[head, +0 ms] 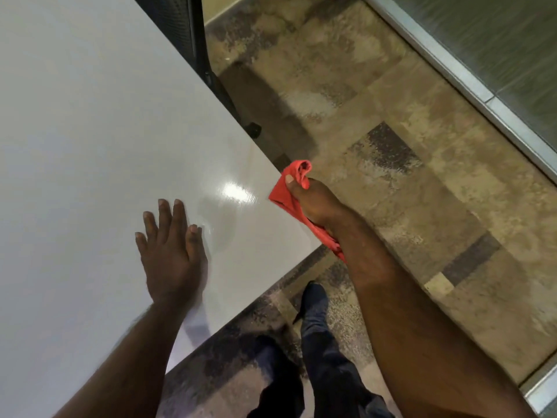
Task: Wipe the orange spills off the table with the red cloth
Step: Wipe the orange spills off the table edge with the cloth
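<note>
Red fabric is bunched in the right hand point(313, 203), whose fingers are clenched around the red cloth point(286, 194) with the thumb pressed over the folds. The cloth sits right at the table's right edge, partly over the floor, one crumpled end poking up past the thumb toward the far side and a thin tail trailing back under the wrist toward the near side, so its long axis runs roughly along the forearm. I cannot tell whether it touches the table or hangs just clear of the edge.

The table point(90, 131) is a smooth, glossy, pale grey slab with a sharp straight edge and a corner near the person's legs. A bright glare spot point(238, 191) shines just left of the cloth. No orange spill is visible anywhere on the surface in this view; faint smeary sheen near the glare may be wiped moisture, though that is a judgement. The wiping therefore looks finished or close to it.

The left hand point(171, 251) lies flat on the tabletop, fingers released and spread, holding nothing, well left of the cloth. Any further stroke would run leftward from the edge onto the table, and the right hand is the one placed for it.

Beyond the table lies a mottled brown and grey floor point(391, 146), matte and patchy.
</note>
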Demonstrator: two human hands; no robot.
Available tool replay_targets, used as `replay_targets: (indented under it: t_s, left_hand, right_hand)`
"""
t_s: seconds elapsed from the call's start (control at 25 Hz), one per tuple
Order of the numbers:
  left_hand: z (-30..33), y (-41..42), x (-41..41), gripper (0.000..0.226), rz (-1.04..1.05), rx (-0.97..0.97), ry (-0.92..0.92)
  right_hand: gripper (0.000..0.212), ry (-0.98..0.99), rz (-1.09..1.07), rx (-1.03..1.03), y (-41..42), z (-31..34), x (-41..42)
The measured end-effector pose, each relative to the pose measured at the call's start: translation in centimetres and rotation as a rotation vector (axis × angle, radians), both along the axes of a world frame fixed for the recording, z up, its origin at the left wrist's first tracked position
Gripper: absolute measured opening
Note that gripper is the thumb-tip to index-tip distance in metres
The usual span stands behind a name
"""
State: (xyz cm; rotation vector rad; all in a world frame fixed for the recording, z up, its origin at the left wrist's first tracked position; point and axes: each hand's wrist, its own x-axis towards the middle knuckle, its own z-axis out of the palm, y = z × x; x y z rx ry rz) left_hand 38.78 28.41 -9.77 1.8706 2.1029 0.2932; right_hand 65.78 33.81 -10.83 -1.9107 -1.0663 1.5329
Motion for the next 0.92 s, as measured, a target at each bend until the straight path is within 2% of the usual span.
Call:
replay_targets:
  t_s: [0.32, 0.44, 0.56, 0.64, 0.76, 0.92]
  left_hand:
    - [0.0, 0.0, 0.2, 0.057, 0.024, 0.001, 0.014]
    - [0.1, 0.0, 0.3, 0.057, 0.023, -0.012, 0.02]
    - [0.2, 0.1, 0.3, 0.056, 0.025, -0.014, 0.025]
    - [0.2, 0.1, 0.4, 0.056, 0.024, -0.017, 0.023]
    - [0.4, 0.1, 0.4, 0.056, 0.026, -0.019, 0.025]
    - [0.7, 0.1, 0.7, 0.058, 0.02, -0.007, 0.021]
  right_hand:
    - [0.049, 0.099, 0.012, 0.089, 8.1, 1.1, -3.5]
    - [0.05, -0.15, 0.116, 0.151, 11.3, 1.6, -5.6]
    - [0.049, -0.626, 0.207, 0.208, 10.7, 1.9, -8.4]
    - [0.067, -0.874, 0.24, 0.276, 8.8, 2.1, -9.8]
    - [0.084, -0.944, 0.245, 0.341, 6.8, 2.3, -10.3]
    - [0.074, -0.977, 0.364, 0.397, 2.8, 1.9, -11.6]
